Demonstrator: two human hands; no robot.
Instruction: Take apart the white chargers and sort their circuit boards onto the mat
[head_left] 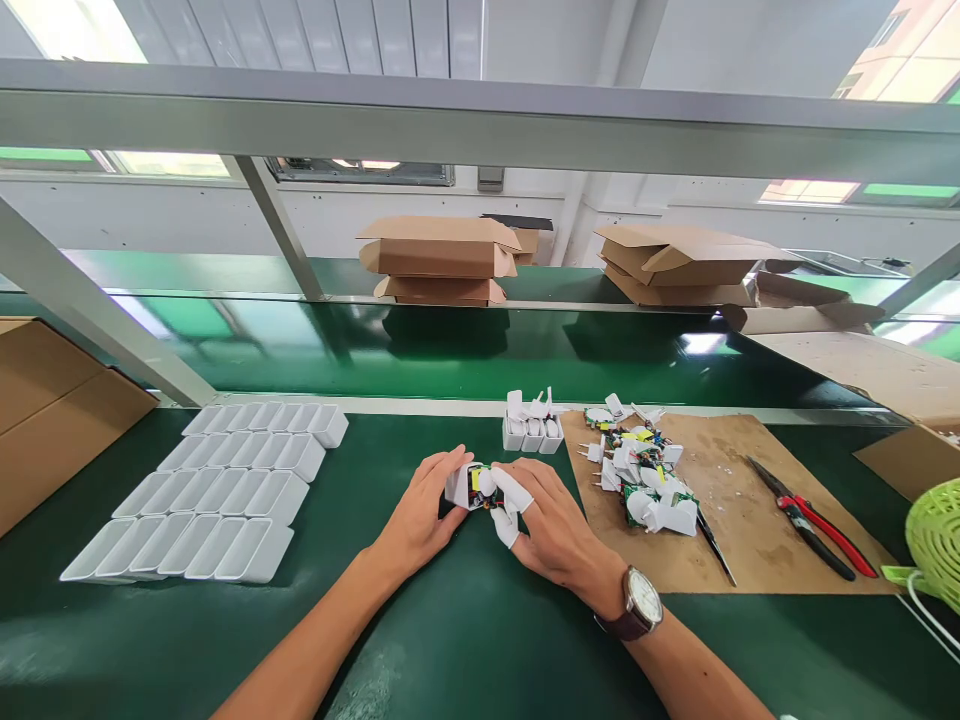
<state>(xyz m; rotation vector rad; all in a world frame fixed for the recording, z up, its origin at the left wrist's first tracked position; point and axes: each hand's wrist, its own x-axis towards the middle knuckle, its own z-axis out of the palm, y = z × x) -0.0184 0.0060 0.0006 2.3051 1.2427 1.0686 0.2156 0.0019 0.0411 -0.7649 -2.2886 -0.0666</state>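
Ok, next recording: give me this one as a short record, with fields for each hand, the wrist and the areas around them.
Left hand: holding a small circuit board with white parts
Right hand: on the board's other side
Right wrist: watch
Left side: four rows of white trays
Beyond hands: small white boxes with white parts
Right side: brown sheet bearing piled boards and pliers
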